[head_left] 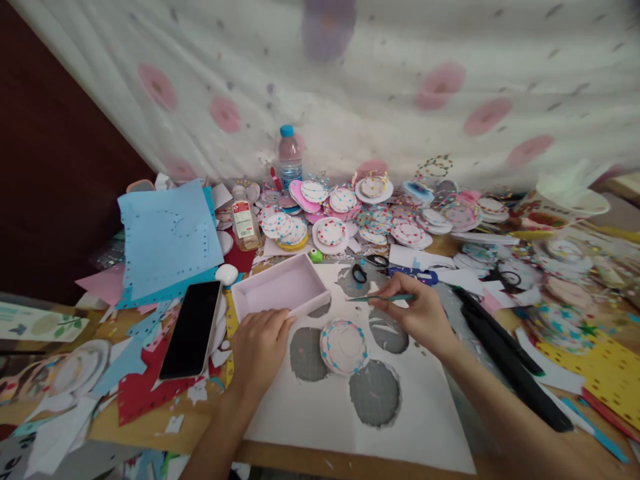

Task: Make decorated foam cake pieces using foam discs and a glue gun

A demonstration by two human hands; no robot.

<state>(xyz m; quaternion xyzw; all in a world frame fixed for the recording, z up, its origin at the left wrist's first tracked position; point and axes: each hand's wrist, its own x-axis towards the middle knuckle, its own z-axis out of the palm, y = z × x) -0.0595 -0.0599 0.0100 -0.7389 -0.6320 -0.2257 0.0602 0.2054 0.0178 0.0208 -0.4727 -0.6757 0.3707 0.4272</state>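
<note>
Green slim pointed tool (pixel 359 299) pinched in the right hand (pixel 423 313), a round white paper stack with blue and red dots (pixel 344 347) just nearer!

Thumb and fingers closed on that tool, tip aimed left over the large white paper sheet (pixel 425 427) with its round cut-outs. And the left hand (pixel 263 343) has its fingers on the near wall of a pale lilac shallow rectangular box (pixel 275 290); whether it grips, I cannot tell. The dotted stack lies on the sheet between the hands, overlapping one cut-out's edge. Just beyond the tool, black-handled scissors (pixel 365 279); left of the box, a black-screened phone (pixel 191 330) on the scrap-strewn wooden counter (pixel 135 433). Far side, more dotted paper stacks (pixel 333 232) crowd together, and behind them a blue-capped clear plastic bottle (pixel 290 157) stands upright!
</note>
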